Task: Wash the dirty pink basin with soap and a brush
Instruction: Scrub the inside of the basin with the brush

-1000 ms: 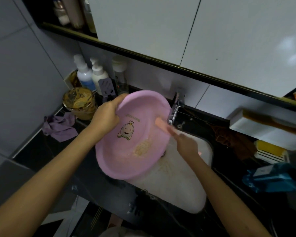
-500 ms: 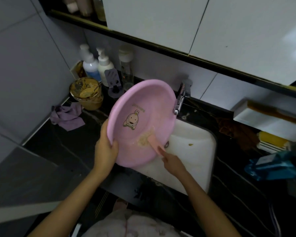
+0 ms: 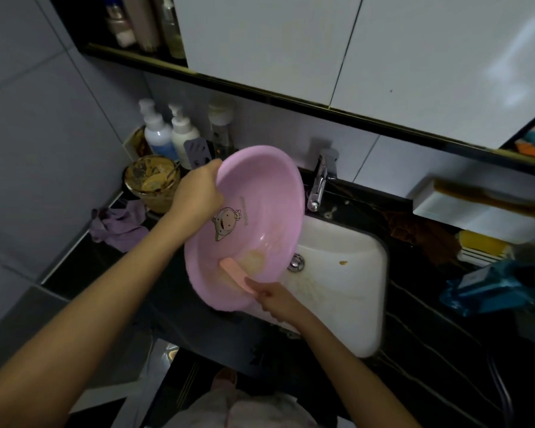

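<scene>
Head view: one pink basin (image 3: 260, 211) is held tilted on its edge over the left rim of the white sink (image 3: 346, 304), its inside turned toward the camera. A cartoon figure and a line of small print show on its inner wall. Lower down lies one yellowish-brown smear. The left hand (image 3: 198, 193) grips the basin's upper left rim, fingers curled over it. The right hand (image 3: 275, 299), at the basin's lower rim, holds one salmon-pink brush (image 3: 235, 274) by its handle. The brush's far end rests against the inner wall just beside the smear.

One chrome tap (image 3: 320, 183) stands at the sink's back edge. In the black tabletop's (image 3: 445, 350) back left corner stand two pump bottles (image 3: 156, 131), one taller clear bottle (image 3: 221, 125) and one smeared jar (image 3: 152, 185). One purple cloth (image 3: 119, 227) lies crumpled near the left edge.
</scene>
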Available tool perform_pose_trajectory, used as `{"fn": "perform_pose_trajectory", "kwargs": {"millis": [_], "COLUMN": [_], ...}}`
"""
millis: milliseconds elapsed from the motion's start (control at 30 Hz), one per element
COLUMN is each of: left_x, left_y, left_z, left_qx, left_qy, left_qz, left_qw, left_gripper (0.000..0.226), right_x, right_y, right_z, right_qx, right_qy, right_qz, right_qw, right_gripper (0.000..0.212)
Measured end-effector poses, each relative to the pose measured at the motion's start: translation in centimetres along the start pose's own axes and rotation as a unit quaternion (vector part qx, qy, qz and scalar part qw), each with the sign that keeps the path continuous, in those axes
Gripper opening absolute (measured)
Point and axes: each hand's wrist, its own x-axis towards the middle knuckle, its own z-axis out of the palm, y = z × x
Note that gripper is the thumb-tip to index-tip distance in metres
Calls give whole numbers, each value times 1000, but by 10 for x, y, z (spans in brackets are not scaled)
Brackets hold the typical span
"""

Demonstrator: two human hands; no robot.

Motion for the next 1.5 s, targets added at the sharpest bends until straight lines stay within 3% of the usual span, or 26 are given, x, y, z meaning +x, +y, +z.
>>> {"fn": "perform_pose_trajectory", "kwargs": {"millis": [167,300,400,467,600,733,900,1033,1167,1300,1333,1433,1500], "left_x": [16,27,32,33,33,35,35,34,35,34,34,34,35], "left_y": [5,12,14,12,10,10,11,10,10,10,11,10,10], "left_z": [12,21,24,25,28,28,28,29,30,31,30,30,30], "left_qx": [27,32,44,46,55,62,64,63,68,61,61,60,62], "left_qy": [-23,-52,-56,-54,-54,-54,-52,-51,-48,-44,-42,-40,-42], "left_qz": [0,1,-5,-9,-3,-8,-5,-3,-5,-10,-10,-4,-4], "left_qw": [999,998,997,997,997,997,997,997,997,997,997,997,997], "left_gripper": [36,36,37,37,36,37,37,37,37,36,36,34,34], "right_x": [16,27,38,36,22,34,26,34,18,31,27,8,16], "right_y": [44,41,31,35,55,53,63,65,82,83,85,94,95], "right_z": [-51,-107,-137,-141,-108,-146,-128,-151,-110,-133,-126,-94,-111], "right_qx": [-256,-413,-469,-455,-447,-464,-467,-433,-399,-392,-375,-310,-344], "right_qy": [65,106,163,162,46,168,56,176,48,159,154,31,46], "right_qz": [72,54,42,43,27,34,11,36,11,47,46,20,31], "right_qw": [962,903,867,875,893,869,882,884,915,905,913,950,937], "right_gripper": [48,57,63,65,62,67,70,72,64,68,66,58,59]}}
